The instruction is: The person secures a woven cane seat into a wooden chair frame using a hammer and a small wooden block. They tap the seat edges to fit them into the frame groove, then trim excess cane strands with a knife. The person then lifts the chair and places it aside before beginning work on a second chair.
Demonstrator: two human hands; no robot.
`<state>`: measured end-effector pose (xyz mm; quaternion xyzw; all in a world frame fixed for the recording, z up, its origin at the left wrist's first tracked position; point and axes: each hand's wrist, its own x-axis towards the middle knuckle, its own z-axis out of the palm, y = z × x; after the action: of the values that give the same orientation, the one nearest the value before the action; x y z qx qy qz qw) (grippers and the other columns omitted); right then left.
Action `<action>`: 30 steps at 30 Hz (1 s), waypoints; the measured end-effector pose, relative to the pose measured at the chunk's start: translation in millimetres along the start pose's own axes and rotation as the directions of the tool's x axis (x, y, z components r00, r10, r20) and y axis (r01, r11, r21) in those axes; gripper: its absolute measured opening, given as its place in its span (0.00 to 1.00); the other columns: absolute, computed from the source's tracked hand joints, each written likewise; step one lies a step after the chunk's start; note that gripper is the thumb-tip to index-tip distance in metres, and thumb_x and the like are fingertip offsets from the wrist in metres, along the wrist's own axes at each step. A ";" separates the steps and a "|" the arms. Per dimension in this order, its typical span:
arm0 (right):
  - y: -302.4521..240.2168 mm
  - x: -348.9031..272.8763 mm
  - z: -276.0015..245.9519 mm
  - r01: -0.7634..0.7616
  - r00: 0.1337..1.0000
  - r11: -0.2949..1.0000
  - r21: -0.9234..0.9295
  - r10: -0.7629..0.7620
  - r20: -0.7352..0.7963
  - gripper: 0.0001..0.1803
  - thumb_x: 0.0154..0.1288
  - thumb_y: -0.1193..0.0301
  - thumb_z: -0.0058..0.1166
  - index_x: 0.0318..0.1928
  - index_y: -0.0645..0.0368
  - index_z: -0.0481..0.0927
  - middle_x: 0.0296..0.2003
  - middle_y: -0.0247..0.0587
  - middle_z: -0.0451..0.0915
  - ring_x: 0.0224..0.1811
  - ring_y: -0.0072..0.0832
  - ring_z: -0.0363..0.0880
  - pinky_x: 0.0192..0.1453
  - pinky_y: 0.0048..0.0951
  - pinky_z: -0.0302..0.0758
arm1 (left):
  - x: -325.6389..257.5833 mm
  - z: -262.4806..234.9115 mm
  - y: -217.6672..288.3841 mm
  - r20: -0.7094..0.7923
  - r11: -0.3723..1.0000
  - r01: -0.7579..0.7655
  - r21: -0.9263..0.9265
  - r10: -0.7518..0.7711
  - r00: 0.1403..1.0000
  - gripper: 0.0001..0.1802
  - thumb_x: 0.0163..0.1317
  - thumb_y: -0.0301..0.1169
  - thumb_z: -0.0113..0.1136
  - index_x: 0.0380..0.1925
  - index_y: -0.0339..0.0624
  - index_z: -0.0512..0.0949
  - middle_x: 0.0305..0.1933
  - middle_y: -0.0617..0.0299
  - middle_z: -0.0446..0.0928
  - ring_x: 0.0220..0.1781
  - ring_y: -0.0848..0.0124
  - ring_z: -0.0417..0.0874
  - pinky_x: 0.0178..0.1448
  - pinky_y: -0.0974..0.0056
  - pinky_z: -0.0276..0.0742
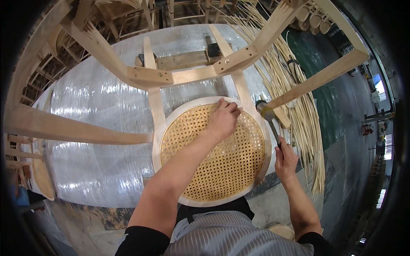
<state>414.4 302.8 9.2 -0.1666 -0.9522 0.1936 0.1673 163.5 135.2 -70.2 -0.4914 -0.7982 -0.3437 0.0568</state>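
Left hand (224, 118) half-curled at far edge of cane seat (218, 166) — grip unclear, right hand (286, 161) wrapped around hammer (268, 114)

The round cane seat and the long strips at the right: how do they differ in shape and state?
The cane seat is round and woven, with small holes; the strips are long, thin and unwoven. The left hand is on the seat; neither hand touches the strips. Both are pale yellowish.

The seat (200, 179) has golden mesh (230, 170) dotted with dark holes and a cream rim (157, 151); right of it, straw-yellow canes (314, 153); below, a grey striped shirt (213, 237).
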 end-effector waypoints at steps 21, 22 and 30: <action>6.0 34.7 16.1 0.113 0.993 0.994 0.010 -0.113 0.035 0.23 0.75 0.74 0.61 0.69 0.52 0.80 0.34 0.53 0.83 0.32 0.53 0.83 0.36 0.48 0.78 | -13.8 -35.6 -15.0 0.079 0.994 0.097 0.056 -0.102 0.992 0.24 0.61 0.22 0.58 0.59 0.31 0.82 0.63 0.52 0.78 0.68 0.53 0.74 0.74 0.55 0.76; -0.6 34.9 16.3 0.140 0.990 0.989 0.046 -0.139 -0.017 0.23 0.75 0.73 0.61 0.69 0.51 0.80 0.34 0.53 0.83 0.32 0.53 0.84 0.35 0.48 0.78 | -15.7 -37.1 -16.2 0.078 0.995 0.087 0.047 -0.090 0.993 0.25 0.61 0.22 0.58 0.60 0.31 0.81 0.64 0.51 0.77 0.68 0.53 0.74 0.74 0.54 0.76; -19.0 57.2 28.1 0.185 0.983 0.978 0.099 -0.184 -0.018 0.22 0.74 0.75 0.62 0.66 0.56 0.81 0.31 0.51 0.82 0.27 0.50 0.81 0.33 0.45 0.76 | -18.6 -41.7 -27.8 0.057 0.997 0.074 0.006 -0.074 0.996 0.25 0.61 0.21 0.57 0.60 0.30 0.80 0.64 0.50 0.77 0.67 0.50 0.75 0.74 0.54 0.76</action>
<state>347.9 299.4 7.4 -0.0697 -0.9520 0.2239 0.1967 139.8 88.2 -60.4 -0.4709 -0.8179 -0.3299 0.0220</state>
